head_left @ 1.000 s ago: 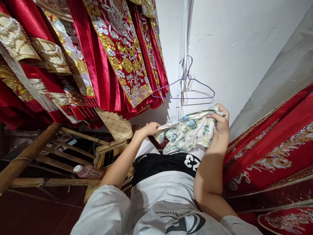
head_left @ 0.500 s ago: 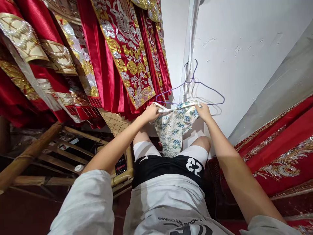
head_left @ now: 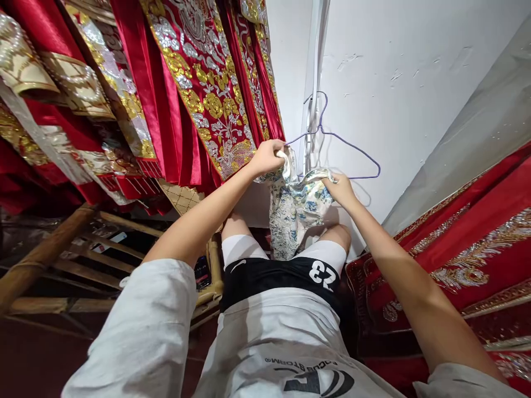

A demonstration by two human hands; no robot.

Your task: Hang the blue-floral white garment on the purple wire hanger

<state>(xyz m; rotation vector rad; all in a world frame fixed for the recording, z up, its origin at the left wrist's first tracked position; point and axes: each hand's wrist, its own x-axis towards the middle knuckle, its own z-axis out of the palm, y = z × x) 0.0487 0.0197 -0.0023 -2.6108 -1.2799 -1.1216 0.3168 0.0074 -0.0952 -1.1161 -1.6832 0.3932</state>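
Observation:
A white garment with blue-green flowers (head_left: 305, 207) hangs between my two hands, above my knees. My left hand (head_left: 269, 157) grips its white-edged upper part, close to the left arm of a thin purple wire hanger (head_left: 352, 145). That end of the hanger is hidden behind my fingers and the cloth. Lower and to the right, my right hand (head_left: 341, 189) pinches the other side of the garment's top edge. The hanger hangs against the wall by its hook, its right end standing free above my right hand.
Red, sequin-embroidered clothes (head_left: 215, 102) hang at the left and reach near my left hand. More red embroidered cloth (head_left: 468, 243) lies at the right. A bamboo rack (head_left: 62, 254) stands low at the left, with a phone (head_left: 202, 272) beside my leg. The white wall (head_left: 385, 83) is ahead.
My left hand has risen with its side of the garment to the hanger's left arm, covering that end. My right hand stays nearly in place, still holding its edge.

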